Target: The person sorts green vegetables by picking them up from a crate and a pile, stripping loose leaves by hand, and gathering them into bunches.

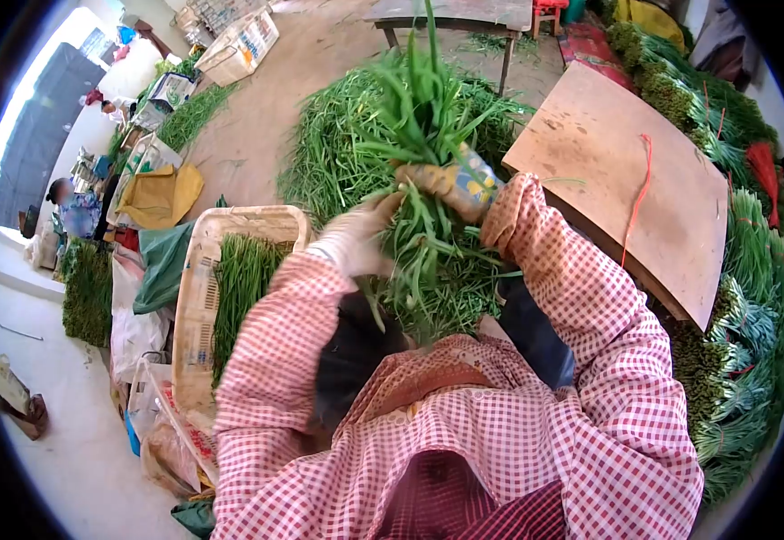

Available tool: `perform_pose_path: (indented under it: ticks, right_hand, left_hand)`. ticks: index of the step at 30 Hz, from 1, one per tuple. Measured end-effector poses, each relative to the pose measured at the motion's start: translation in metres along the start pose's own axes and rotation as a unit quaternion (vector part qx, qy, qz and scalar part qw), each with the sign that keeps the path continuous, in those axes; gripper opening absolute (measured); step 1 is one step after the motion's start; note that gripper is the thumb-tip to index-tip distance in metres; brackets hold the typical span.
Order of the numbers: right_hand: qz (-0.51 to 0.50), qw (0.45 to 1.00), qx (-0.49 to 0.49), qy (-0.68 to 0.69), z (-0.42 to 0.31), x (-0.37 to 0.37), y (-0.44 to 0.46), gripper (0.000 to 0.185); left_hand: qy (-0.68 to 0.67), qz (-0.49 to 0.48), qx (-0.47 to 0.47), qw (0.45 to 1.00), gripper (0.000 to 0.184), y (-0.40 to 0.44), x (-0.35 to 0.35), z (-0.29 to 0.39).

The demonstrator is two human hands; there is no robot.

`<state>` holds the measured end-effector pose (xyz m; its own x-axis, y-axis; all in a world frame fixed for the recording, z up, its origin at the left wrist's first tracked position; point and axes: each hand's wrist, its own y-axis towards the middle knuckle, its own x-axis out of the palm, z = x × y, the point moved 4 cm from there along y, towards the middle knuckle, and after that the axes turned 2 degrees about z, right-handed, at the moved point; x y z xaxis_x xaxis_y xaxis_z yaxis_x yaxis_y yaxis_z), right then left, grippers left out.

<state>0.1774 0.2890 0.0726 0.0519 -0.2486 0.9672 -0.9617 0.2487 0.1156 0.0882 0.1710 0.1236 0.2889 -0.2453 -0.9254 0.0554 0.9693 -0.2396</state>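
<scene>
A bunch of long green leafy stalks stands upright in front of me, gripped by my right hand, which wears a patterned, soiled glove with its fingers wrapped round the stalks. My left hand, in a pale glove, is beside the lower part of the bunch; motion blurs its fingers, and whether it holds any leaves is unclear. Loose greens are heaped on the floor behind the bunch, and more leaves hang below my hands between my knees.
At left, a plastic crate holds green stalks. A wooden board with a red string lies at right, beside stacked bundles. Behind are a low table and a white crate. Another person is at far left.
</scene>
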Motion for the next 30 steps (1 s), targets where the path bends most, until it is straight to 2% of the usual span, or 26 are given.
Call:
perform_pose_path:
  ticks: [1, 2, 3, 4, 6, 7, 8, 9, 10, 12, 13, 14, 15, 16, 17, 19, 20, 21, 22, 23, 24, 26, 27, 28, 29, 30]
  right_hand:
    - [0.051, 0.951, -0.099, -0.288, -0.013, 0.014, -0.009, 0.048]
    - [0.098, 0.81, -0.192, -0.546, -0.022, 0.029, -0.016, 0.045]
    - [0.098, 0.811, -0.196, -0.543, -0.022, 0.029, -0.015, 0.045]
    - [0.043, 0.875, -0.188, -0.443, -0.023, 0.032, -0.01, 0.043]
    - [-0.069, 0.958, -0.164, -0.226, -0.027, 0.038, -0.002, 0.04]
    - [-0.122, 0.976, -0.145, -0.109, -0.025, 0.04, -0.001, 0.039]
    - [-0.123, 0.976, -0.144, -0.106, -0.023, 0.04, 0.002, 0.039]
    - [-0.167, 0.983, -0.076, -0.029, -0.014, 0.053, 0.004, 0.036]
    - [-0.12, 0.978, -0.104, -0.133, -0.009, 0.059, 0.0, 0.035]
    - [-0.019, 0.93, -0.132, -0.343, 0.004, 0.088, -0.011, 0.034]
    - [-0.105, 0.727, -0.284, -0.617, 0.003, 0.102, -0.012, 0.032]
    - [-0.141, 0.538, -0.324, -0.765, 0.015, 0.114, -0.017, 0.028]
    - [-0.164, 0.325, -0.386, -0.848, 0.027, 0.125, -0.022, 0.025]
    - [-0.152, 0.23, -0.373, -0.886, 0.049, 0.138, -0.032, 0.021]
    - [-0.167, 0.242, -0.387, -0.874, 0.068, 0.129, -0.038, 0.036]
    - [-0.188, 0.272, -0.365, -0.87, 0.11, 0.107, -0.048, 0.035]
    - [-0.193, 0.291, -0.33, -0.877, 0.126, 0.098, -0.05, 0.018]
    - [-0.188, 0.295, -0.331, -0.876, 0.129, 0.088, -0.05, 0.018]
    - [-0.204, 0.335, -0.317, -0.863, 0.132, 0.077, -0.051, 0.023]
    - [-0.22, 0.374, -0.302, -0.848, 0.135, 0.07, -0.053, 0.028]
    - [-0.218, 0.379, -0.303, -0.847, 0.138, 0.068, -0.056, 0.028]
    - [-0.211, 0.391, -0.27, -0.854, 0.142, 0.064, -0.06, 0.048]
    - [-0.207, 0.395, -0.253, -0.858, 0.136, 0.075, -0.062, 0.058]
    - [-0.219, 0.452, -0.299, -0.811, 0.116, 0.091, -0.086, 0.053]
    - [-0.152, 0.557, -0.321, -0.751, 0.106, 0.078, -0.098, 0.045]
    - [-0.083, 0.652, -0.335, -0.676, 0.105, 0.065, -0.107, 0.037]
  left_hand:
    - [0.086, -0.044, -0.037, 0.995, 0.094, -0.009, -0.007, -0.015]
    - [0.134, -0.102, -0.105, 0.98, 0.092, -0.016, -0.01, -0.043]
    - [0.17, -0.169, -0.208, 0.948, 0.075, -0.029, -0.034, -0.04]
    - [0.239, -0.184, -0.168, 0.939, 0.054, -0.025, -0.024, -0.105]
    - [0.099, 0.064, -0.219, 0.969, 0.039, -0.041, -0.063, -0.101]
    - [-0.164, 0.061, -0.217, 0.96, 0.044, -0.045, -0.061, -0.105]
    - [-0.418, 0.055, -0.202, 0.884, 0.048, -0.051, -0.065, -0.097]
    - [-0.418, 0.056, -0.205, 0.884, 0.048, -0.053, -0.062, -0.09]
    - [-0.55, 0.039, -0.211, 0.807, 0.054, -0.05, -0.051, -0.075]
    - [-0.669, 0.02, -0.21, 0.713, 0.059, -0.04, -0.028, -0.049]
    - [-0.782, -0.107, -0.099, 0.607, 0.06, -0.032, -0.014, -0.025]
    - [-0.853, -0.229, 0.017, 0.468, 0.06, -0.03, -0.008, -0.002]
    - [-0.852, -0.234, 0.015, 0.468, 0.06, -0.028, 0.0, 0.007]
    - [-0.861, -0.219, 0.008, 0.459, 0.059, -0.028, 0.006, 0.015]
    - [-0.869, -0.203, -0.002, 0.45, 0.057, -0.03, 0.013, 0.022]
    - [-0.884, -0.171, -0.021, 0.435, 0.055, -0.035, 0.023, 0.033]
    - [-0.89, -0.154, -0.031, 0.427, 0.054, -0.038, 0.028, 0.036]
    - [-0.893, -0.146, -0.039, 0.423, 0.053, -0.04, 0.036, 0.035]
    - [-0.896, -0.137, -0.048, 0.419, 0.052, -0.042, 0.045, 0.034]
    - [-0.911, -0.105, 0.049, 0.396, 0.048, -0.04, 0.058, 0.023]
    - [-0.912, -0.082, 0.043, 0.4, 0.045, -0.038, 0.075, 0.005]
    - [-0.911, -0.036, 0.032, 0.409, 0.039, -0.034, 0.109, -0.032]
    - [-0.927, -0.102, -0.025, 0.361, 0.037, -0.032, 0.099, -0.029]
    - [-0.933, -0.167, -0.08, 0.31, 0.036, -0.031, 0.089, -0.023]
    - [-0.883, -0.053, -0.121, 0.45, 0.041, -0.029, 0.07, -0.02]
    - [-0.885, -0.05, -0.118, 0.448, 0.041, -0.027, 0.069, -0.022]
